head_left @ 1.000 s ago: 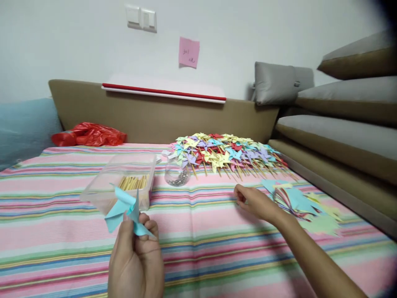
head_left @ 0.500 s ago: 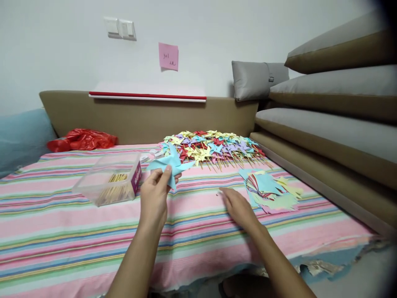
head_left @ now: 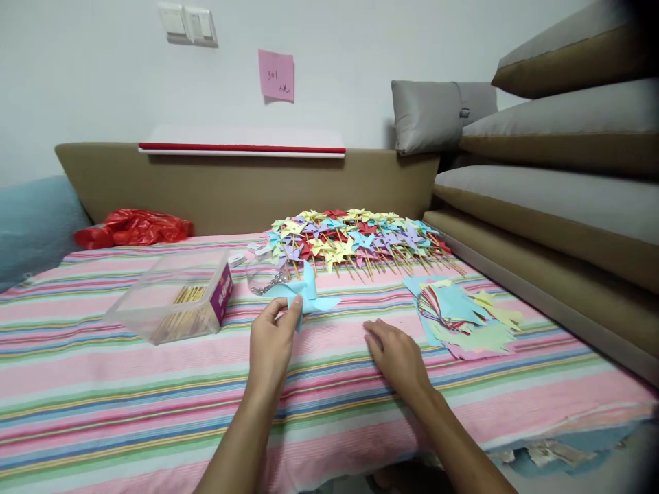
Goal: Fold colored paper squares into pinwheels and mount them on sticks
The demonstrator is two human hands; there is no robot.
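A light-blue paper pinwheel [head_left: 313, 302] with folded points is pinched between the thumb and fingers of my left hand [head_left: 274, 336], held above the striped cloth. No stick shows on it. Lower and to the right, my right hand [head_left: 395, 353] rests on the cloth, its fingers curled and thumb drawn in close to them. Whatever its fingertips hold, if anything, is too small to make out. Left of the pinwheel is a clear container [head_left: 265, 278] of small metal pieces. Nearest my right hand lies a pile of cut coloured paper [head_left: 463, 319].
A clear plastic box [head_left: 154, 302] of wooden sticks stands at left. Many coloured pinwheels on sticks [head_left: 355, 240] lie heaped at the back. A red plastic bag [head_left: 139, 228] is at back left. Stacked grey-brown cushions [head_left: 556, 192] line the right side.
My left hand, with the pinwheel, has moved right and a little down, uncovering the clear container. My right fingertips have come down on the cloth, where a tiny object showed before. The view has shifted slightly.
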